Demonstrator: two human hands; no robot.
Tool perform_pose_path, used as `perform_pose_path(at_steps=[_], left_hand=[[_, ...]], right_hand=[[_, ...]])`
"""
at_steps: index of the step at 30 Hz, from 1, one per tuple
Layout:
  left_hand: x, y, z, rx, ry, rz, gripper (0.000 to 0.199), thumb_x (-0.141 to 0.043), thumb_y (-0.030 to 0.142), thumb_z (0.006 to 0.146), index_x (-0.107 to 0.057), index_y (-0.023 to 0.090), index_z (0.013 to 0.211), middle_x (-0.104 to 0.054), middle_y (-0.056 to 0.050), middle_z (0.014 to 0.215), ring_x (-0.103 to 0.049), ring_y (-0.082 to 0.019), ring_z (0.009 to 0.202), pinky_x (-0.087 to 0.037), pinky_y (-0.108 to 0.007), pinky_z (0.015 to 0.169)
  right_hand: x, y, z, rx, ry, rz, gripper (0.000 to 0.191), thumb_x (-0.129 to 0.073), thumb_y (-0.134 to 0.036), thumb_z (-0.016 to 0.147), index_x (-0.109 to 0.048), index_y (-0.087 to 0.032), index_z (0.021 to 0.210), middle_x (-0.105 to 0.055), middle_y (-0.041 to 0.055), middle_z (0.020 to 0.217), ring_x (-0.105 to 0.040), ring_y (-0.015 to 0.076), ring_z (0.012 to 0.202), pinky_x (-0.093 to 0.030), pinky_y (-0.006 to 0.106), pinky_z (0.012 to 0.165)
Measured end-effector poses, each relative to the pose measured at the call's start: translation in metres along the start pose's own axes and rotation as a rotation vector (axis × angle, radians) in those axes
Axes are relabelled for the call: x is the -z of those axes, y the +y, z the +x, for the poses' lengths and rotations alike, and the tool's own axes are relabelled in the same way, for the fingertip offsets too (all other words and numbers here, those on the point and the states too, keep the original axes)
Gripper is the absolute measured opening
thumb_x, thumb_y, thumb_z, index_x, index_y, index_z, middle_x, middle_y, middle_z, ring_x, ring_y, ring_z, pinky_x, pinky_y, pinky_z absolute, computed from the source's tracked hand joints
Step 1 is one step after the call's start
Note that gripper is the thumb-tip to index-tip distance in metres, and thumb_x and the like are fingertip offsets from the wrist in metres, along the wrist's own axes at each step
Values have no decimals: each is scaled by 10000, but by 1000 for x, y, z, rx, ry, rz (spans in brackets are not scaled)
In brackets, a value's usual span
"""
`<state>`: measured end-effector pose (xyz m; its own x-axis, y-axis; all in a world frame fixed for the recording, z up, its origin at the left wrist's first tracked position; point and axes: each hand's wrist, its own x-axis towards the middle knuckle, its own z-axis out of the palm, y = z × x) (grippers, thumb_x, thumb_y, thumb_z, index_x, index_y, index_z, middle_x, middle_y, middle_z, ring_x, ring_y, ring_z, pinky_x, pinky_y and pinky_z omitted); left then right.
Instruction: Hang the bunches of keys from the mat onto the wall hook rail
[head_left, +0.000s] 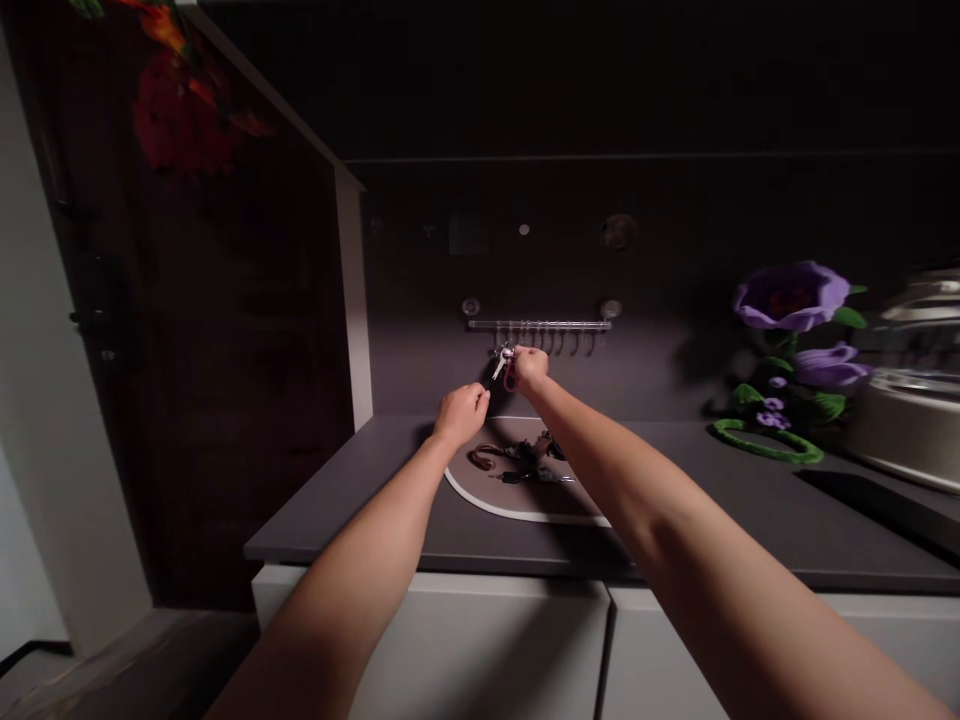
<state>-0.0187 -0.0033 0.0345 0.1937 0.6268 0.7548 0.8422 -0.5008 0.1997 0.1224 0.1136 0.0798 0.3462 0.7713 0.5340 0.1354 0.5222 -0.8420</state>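
My right hand (531, 365) is raised just below a clear hook rail (540, 325) on the wall, its fingers closed on a bunch of keys (501, 362). A red loop (511, 377) hangs with the keys. Whether the key ring touches a hook, I cannot tell. Lower and to the left, my left hand (463, 412) is closed, fingers curled together; what it may hold is hidden. Beneath both hands lies a brown mat (480, 488) with a white rim. More keys (516, 477) and a brown strap (484, 458) rest on it, partly behind my right forearm.
Purple artificial flowers (791, 297) with a green ring base stand on the dark countertop (360, 500) at right, beside a cream, glass-topped appliance (915, 410). White cabinet doors (480, 640) are below. A dark door (210, 400) is at left, with red flowers (184, 120) above.
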Motion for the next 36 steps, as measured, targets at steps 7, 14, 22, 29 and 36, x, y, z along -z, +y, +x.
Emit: perform_pose_path(at_steps=[7,14,22,29,36], left_hand=[[-1,-1,1,26,-6,-5,270,-366,302,864,-596,184,781,-633,-56,757,-558,-151,699,-351,-249,629],[-3,-2,1,37,6,-66,263,-385,295,848,-605,174,767,-634,-53,745,-545,-142,683,-346,-242,627],[-6,-5,2,65,1,-255,209,-457,275,796,-621,158,740,-632,-35,695,-524,-116,620,-372,-226,612],[-6,-1,-1,85,-100,-449,172,-512,238,730,-641,139,784,-643,-26,708,-543,-113,640,-414,-221,636],[-2,8,-8,1,-333,-442,214,-548,265,709,-674,133,822,-678,-43,791,-574,-135,704,-435,-244,689]], right_hand=[[1,1,-12,-134,115,8,201,-518,-272,713,-609,-108,785,-573,4,551,-504,92,497,-435,210,537],[8,-6,-14,-135,86,-20,173,-529,-308,708,-573,-141,696,-522,-23,504,-466,77,477,-401,183,527],[26,-33,-32,-184,-72,-15,174,-513,-193,714,-469,-171,548,-405,-51,414,-363,69,403,-337,201,467],[41,-58,-45,-125,-108,-85,128,-514,-175,707,-505,-159,580,-480,-40,521,-390,62,480,-347,202,546],[67,-50,-81,-113,-356,23,151,-571,-287,705,-554,-137,711,-583,10,670,-464,65,585,-369,202,605]])
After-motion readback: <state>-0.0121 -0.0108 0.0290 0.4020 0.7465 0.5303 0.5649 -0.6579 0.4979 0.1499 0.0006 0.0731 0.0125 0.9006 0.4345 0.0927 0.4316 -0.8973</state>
